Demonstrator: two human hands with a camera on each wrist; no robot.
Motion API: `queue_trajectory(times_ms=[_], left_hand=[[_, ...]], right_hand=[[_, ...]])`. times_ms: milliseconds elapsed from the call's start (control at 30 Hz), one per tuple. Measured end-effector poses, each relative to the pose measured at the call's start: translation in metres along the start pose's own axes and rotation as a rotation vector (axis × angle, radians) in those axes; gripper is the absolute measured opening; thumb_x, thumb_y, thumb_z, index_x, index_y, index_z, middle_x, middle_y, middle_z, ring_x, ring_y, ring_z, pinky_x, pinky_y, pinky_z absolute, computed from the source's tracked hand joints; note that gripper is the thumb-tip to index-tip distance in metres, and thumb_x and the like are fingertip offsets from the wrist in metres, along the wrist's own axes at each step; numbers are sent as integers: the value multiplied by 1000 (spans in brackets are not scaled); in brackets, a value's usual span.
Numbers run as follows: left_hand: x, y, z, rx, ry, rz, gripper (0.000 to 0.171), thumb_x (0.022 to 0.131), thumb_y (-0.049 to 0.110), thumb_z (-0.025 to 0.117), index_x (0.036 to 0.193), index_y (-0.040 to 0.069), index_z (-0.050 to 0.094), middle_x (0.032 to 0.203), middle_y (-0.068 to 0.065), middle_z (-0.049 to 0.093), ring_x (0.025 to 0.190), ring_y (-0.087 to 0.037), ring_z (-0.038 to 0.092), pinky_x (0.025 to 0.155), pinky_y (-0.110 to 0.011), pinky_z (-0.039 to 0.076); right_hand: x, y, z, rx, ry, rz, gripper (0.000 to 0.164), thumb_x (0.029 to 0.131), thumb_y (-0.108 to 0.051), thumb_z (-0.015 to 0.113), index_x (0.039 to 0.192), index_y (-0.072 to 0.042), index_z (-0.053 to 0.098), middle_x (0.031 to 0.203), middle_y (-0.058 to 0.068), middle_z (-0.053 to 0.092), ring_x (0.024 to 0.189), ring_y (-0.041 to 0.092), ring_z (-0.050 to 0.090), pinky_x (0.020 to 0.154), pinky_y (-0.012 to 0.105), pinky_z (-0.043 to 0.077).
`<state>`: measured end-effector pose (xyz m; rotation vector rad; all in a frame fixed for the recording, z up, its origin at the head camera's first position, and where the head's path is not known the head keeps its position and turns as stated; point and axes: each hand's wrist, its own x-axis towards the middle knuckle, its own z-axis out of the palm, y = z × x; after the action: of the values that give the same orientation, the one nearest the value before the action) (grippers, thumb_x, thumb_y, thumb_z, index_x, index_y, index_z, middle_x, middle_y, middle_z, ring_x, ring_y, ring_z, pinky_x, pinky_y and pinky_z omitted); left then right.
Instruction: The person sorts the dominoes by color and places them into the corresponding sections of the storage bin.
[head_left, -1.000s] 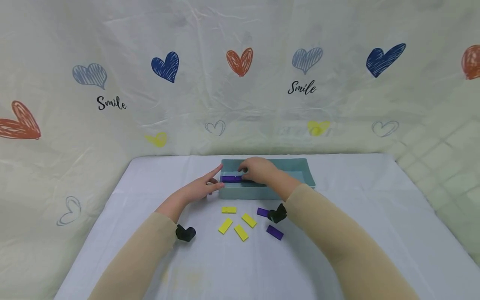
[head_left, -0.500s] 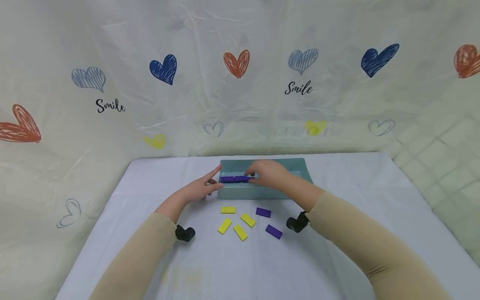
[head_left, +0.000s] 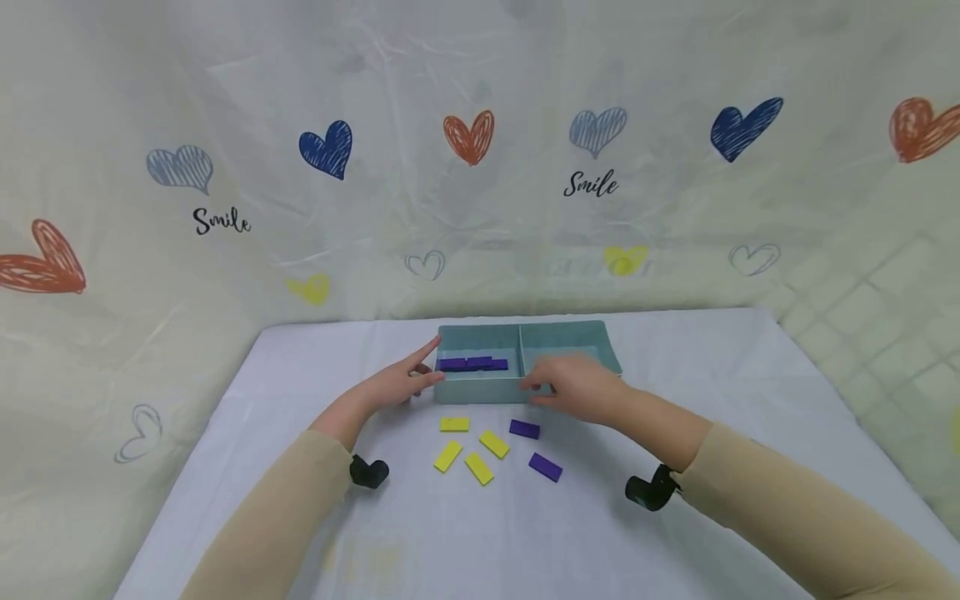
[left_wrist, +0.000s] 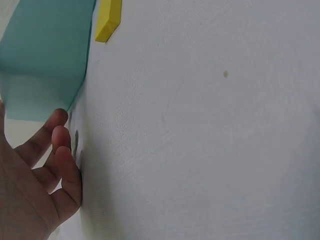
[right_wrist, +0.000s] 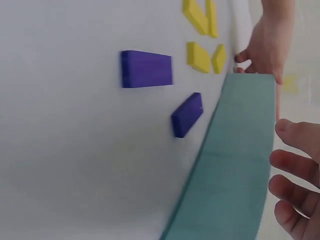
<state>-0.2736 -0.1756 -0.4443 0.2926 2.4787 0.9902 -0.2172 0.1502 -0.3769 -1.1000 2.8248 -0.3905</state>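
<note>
Apparently the left hand (head_left: 392,387), spread and gripping nothing, braces the left end of the divided teal tray (head_left: 476,392). Remotely I see the right hand (head_left: 579,387), loosely bent, empty, at its front wall (masking part of its right compartment). Its left compartment holds purple blocks (head_left: 453,365), overlap defeating my count; yellow blocks (head_left: 448,456) lie before it.

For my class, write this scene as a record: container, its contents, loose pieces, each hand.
Container: teal rectangular box, two compartments
Contents: flat purple rectangular blocks in the left compartment; count unclear
Loose on white cloth: four flat yellow rectangular blocks, two flat purple blocks
Left hand: at the box's left end
Right hand: by the box's right half, holding nothing visible
</note>
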Motion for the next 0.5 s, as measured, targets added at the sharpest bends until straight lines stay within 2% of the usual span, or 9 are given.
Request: queue_trajectory(times_ms=[100,267,367,500], left_hand=[[0,-1,0,1,1,-1,74,97,56,54,153,56,5,135,-5,54,99,-21,58,87,-43,45],[1,-2,0,0,0,4,74,97,55,54,154,55,6,134,-5,54,99,-21,58,87,-43,45],[2,-2,1,-2,-5,2,74,98,54,54,154,55,6,134,-5,54,100,-21,58,87,-42,45],[2,-2,2,-4,2,7,74,98,54,54,154,55,6,134,-5,55,99,-21,58,86,-42,45]], right_hand=[[-10,5,7,24,-7,-5,25,87,-17,78,111,-15,76,103,-2,72,95,18,67,78,31,54],[-19,7,17,53,-36,52,24,87,-18,77,111,-17,77,105,-4,72,100,19,66,82,35,54],[-18,6,23,31,-76,85,23,87,-20,77,111,-19,77,102,-7,71,98,17,66,80,32,54],[-15,5,31,-18,-117,87,27,88,-23,76,115,-21,75,104,-8,70,98,15,66,80,30,54]])
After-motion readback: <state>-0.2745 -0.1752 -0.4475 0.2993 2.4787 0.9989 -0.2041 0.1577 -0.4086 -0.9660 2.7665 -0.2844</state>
